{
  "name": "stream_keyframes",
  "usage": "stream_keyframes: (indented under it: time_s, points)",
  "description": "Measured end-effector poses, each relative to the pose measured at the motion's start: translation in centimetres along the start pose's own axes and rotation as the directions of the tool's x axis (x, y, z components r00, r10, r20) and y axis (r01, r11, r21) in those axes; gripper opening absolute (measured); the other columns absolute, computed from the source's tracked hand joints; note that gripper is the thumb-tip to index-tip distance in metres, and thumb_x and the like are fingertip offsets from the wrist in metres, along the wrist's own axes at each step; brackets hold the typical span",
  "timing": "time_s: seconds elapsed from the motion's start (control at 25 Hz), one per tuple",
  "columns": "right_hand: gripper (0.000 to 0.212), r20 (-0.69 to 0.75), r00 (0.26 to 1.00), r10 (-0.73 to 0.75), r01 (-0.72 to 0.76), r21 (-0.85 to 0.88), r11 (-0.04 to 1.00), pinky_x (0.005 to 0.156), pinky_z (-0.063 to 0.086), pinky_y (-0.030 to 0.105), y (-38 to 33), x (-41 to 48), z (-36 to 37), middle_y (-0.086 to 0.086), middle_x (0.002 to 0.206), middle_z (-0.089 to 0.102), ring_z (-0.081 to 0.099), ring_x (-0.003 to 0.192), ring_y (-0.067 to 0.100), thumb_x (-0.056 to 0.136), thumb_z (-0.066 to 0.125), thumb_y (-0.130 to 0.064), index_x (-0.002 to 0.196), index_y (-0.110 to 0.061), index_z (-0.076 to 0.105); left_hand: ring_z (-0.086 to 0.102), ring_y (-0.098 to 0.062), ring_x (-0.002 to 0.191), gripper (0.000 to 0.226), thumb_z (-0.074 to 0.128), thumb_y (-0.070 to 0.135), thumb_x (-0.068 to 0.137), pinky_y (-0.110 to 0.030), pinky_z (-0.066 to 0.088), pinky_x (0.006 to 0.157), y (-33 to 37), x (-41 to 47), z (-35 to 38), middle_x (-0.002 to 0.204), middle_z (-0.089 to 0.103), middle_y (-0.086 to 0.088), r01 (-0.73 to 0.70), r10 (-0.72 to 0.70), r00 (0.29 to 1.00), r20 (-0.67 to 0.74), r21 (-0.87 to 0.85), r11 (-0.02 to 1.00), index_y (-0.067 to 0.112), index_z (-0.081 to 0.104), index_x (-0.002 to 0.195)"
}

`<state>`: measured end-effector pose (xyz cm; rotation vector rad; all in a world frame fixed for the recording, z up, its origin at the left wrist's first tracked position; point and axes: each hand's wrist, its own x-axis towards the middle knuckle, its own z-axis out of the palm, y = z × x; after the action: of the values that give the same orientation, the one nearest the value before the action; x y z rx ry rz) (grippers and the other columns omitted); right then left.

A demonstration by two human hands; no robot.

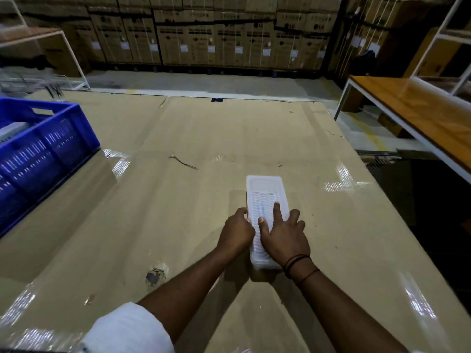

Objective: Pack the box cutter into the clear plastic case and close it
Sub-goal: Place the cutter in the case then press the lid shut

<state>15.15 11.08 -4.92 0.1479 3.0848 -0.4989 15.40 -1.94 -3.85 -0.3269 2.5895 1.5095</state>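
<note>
The clear plastic case (265, 192) lies lengthwise on the cardboard-covered table (193, 138), its ribbed lid facing up. My left hand (237, 231) grips the case's left edge with curled fingers. My right hand (283, 235) lies flat on the lid, fingers spread, index finger and thumb pressing on the ribbed surface. A faint long shape shows through the lid under my fingers; I cannot tell whether it is the box cutter. The near end of the case is hidden under my right wrist.
A blue slotted crate (38, 154) stands at the table's left edge. A wooden bench with a white frame (418, 115) is off to the right. Stacked cardboard cartons (229, 34) line the back wall. A torn spot (154, 276) marks the cardboard near my left forearm.
</note>
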Motion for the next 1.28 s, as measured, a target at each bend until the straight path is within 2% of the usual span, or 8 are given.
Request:
stream_keyframes:
  time_s: [0.12,0.28,0.64,0.76,0.92,1.04,1.16,1.28]
  points:
    - [0.067,0.006,1.000,0.029,-0.029,0.032,0.999,0.095,0.045,0.049,0.1,0.2,0.0,0.021,0.139,0.033,0.048,0.114,0.045,0.099,0.031,-0.057,0.158,-0.029,0.014,0.070,-0.033,0.103,0.035,0.045,0.039,0.106,-0.032,0.047,0.075,0.0,-1.7,1.6,0.120,0.071,-0.010,-0.052,0.067,0.994,-0.092,0.152,0.987,0.014,0.054,0.128]
    - [0.067,0.067,0.998,-0.011,0.006,0.079,0.997,0.091,0.048,0.047,1.0,0.8,-0.5,0.017,0.142,0.030,0.058,0.104,0.045,0.100,0.028,-0.059,0.158,-0.035,0.007,0.068,-0.031,0.094,0.034,0.032,0.035,0.111,-0.031,0.042,0.072,-0.2,-1.7,1.9,0.116,0.071,-0.015,-0.061,0.091,0.989,-0.120,0.231,0.971,0.011,0.051,0.125]
    - [0.066,0.005,1.000,-0.026,0.026,0.065,0.998,0.082,0.056,0.045,1.5,0.3,0.4,0.013,0.135,0.037,0.065,0.092,0.036,0.098,0.028,-0.061,0.157,-0.036,0.011,0.066,-0.021,0.096,0.037,0.034,0.037,0.111,-0.033,0.050,0.078,-0.5,-1.5,2.3,0.126,0.069,-0.009,-0.019,0.023,0.998,-0.062,0.065,0.998,0.015,0.047,0.137]
    - [0.065,-0.008,0.999,-0.041,0.041,0.026,0.999,0.081,0.053,0.042,1.6,0.4,0.1,0.015,0.132,0.040,0.062,0.099,0.037,0.099,0.031,-0.058,0.156,-0.031,0.020,0.066,-0.023,0.099,0.042,0.034,0.036,0.110,-0.036,0.052,0.080,-0.5,-1.6,2.1,0.129,0.067,-0.010,-0.054,0.063,0.996,-0.060,0.139,0.989,0.017,0.038,0.147]
    - [0.054,-0.064,0.993,-0.099,0.103,0.063,0.993,0.086,0.048,0.045,1.1,2.4,-0.1,0.020,0.124,0.049,0.053,0.110,0.042,0.097,0.043,-0.048,0.140,-0.015,0.039,0.064,-0.037,0.103,0.068,0.038,0.035,0.107,-0.039,0.048,0.078,0.4,0.1,1.3,0.130,0.050,-0.017,-0.156,0.138,0.988,0.073,0.453,0.878,0.025,0.005,0.165]
    - [0.058,-0.062,0.983,-0.173,0.172,-0.018,0.985,0.096,0.046,0.047,0.7,4.4,0.1,0.025,0.154,0.034,0.046,0.124,0.044,0.098,0.045,-0.041,0.142,-0.003,0.037,0.053,-0.041,0.126,0.068,0.035,0.042,0.106,-0.047,0.049,0.098,0.9,2.0,1.2,0.152,0.037,-0.018,-0.181,0.164,0.983,0.084,0.589,0.788,0.019,0.012,0.166]
    - [0.064,0.004,0.978,-0.208,0.208,-0.034,0.978,0.107,0.042,0.047,0.8,5.4,0.2,0.014,0.168,0.015,0.030,0.143,0.038,0.101,0.040,-0.042,0.153,-0.006,0.029,0.027,-0.042,0.152,0.069,0.024,0.049,0.104,-0.051,0.044,0.108,0.3,3.2,1.5,0.171,0.020,-0.014,-0.213,0.280,0.960,0.022,0.708,0.673,0.013,0.026,0.162]
    - [0.058,-0.047,0.962,-0.269,0.264,-0.084,0.961,0.102,0.045,0.048,1.2,6.4,-0.2,0.018,0.156,0.037,0.037,0.138,0.038,0.096,0.047,-0.042,0.140,-0.005,0.044,0.011,-0.044,0.158,0.073,0.017,0.043,0.097,-0.054,0.036,0.116,-0.2,5.1,1.3,0.173,0.013,-0.016,-0.285,0.334,0.938,0.098,0.765,0.577,0.004,0.032,0.156]
